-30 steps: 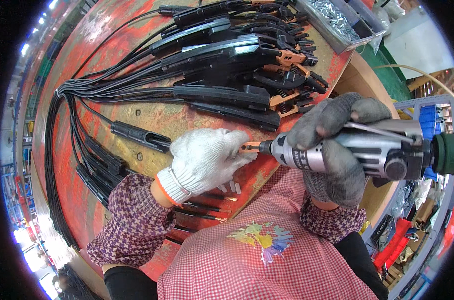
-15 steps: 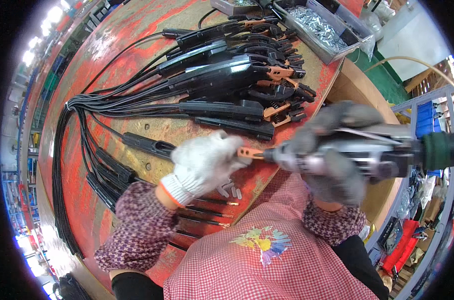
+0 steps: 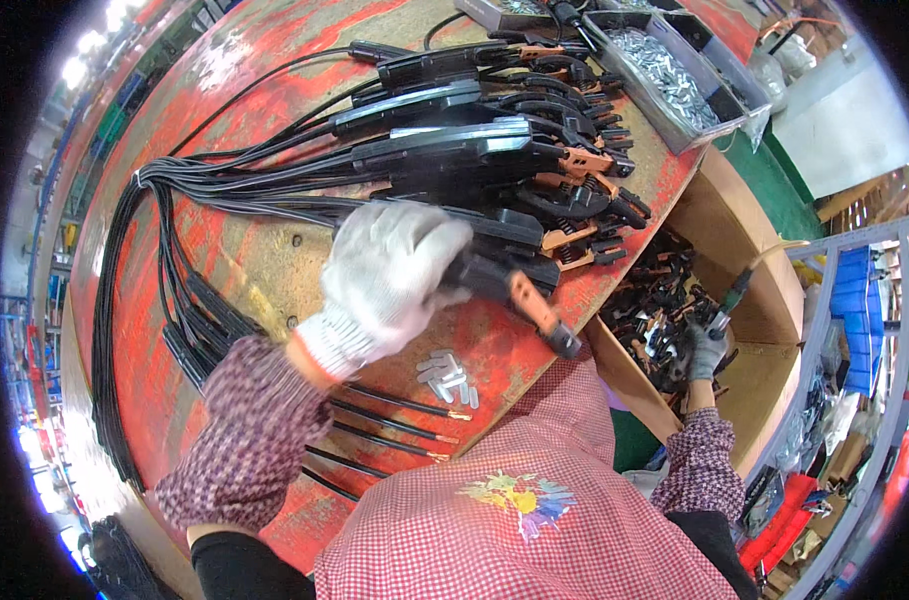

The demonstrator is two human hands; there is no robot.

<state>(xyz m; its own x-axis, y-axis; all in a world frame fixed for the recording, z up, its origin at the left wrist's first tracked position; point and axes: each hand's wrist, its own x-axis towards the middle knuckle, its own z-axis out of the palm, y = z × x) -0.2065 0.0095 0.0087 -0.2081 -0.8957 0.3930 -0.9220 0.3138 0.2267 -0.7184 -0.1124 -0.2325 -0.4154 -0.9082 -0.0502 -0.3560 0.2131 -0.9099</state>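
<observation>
My left hand (image 3: 389, 270), in a white knit glove, is closed around the black body of a welding electrode holder (image 3: 529, 300) above the table. Its copper-coloured jaw points toward the table's right edge. My right hand (image 3: 702, 355), in a grey glove, is lowered into a cardboard box at the right. There it is closed around a power screwdriver (image 3: 718, 322) with a green rear end and a hose; its tip is hidden. Below my left hand lie small silvery sleeves (image 3: 448, 378) and several black cables (image 3: 399, 402) with bare copper ends.
Bundled electrode holders (image 3: 454, 150) with black cables cover the far part of the worn red table (image 3: 224, 70). A plastic bin (image 3: 664, 80) of metal pieces stands at the back right. Dark clamp parts (image 3: 654, 300) fill the cardboard box (image 3: 744, 210). Shelving (image 3: 859, 300) rises farther right.
The screwdriver has left the copper jaw, moving right and down into the box with my right hand. My left hand has shifted slightly left and now grips the holder's black body. The view has shifted slightly.
</observation>
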